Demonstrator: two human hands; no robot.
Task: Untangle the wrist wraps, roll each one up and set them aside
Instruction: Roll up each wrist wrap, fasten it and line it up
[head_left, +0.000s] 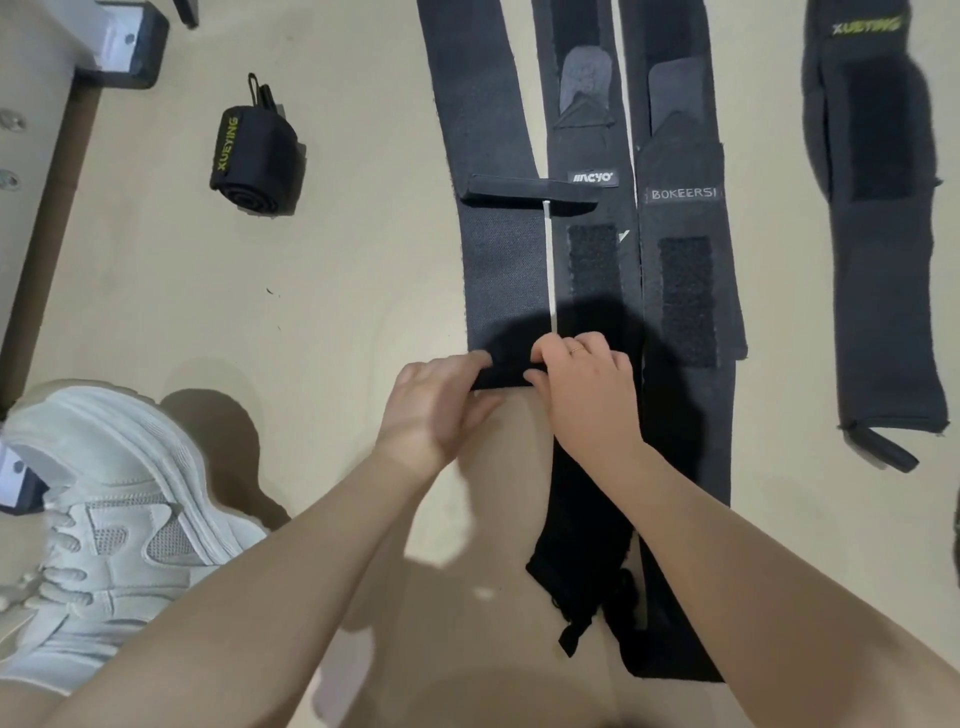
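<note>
1. Currently both hands sit at the near end of the leftmost flat wrap (498, 260), which lies stretched out on the floor (337, 260). The left hand (434, 405) pinches its near-left corner, thumb under the edge, and the right hand (584, 379) has fingers curled onto the near-right corner; each grip is closed on the fabric. The first fold looks just begun (slight motion blur on the left hand).
2. Done so far: one rolled wrap (254, 156), marked XUEYING, rests set aside at upper left, well apart from the others.
3. Untangling appears finished: the remaining wraps lie flat, side by side.
4. Left to roll, by my count: the wrap in hand, the JINCYO wrap (592, 249) just beside it, the BOKEERSI wrap (685, 291), and a second XUEYING wrap (878, 208) farther right.
5. Estimate: roughly one of five rolled; whether more lie beyond view, cannot tell.
6. A white shoe (109, 519) sits at lower left.
</note>
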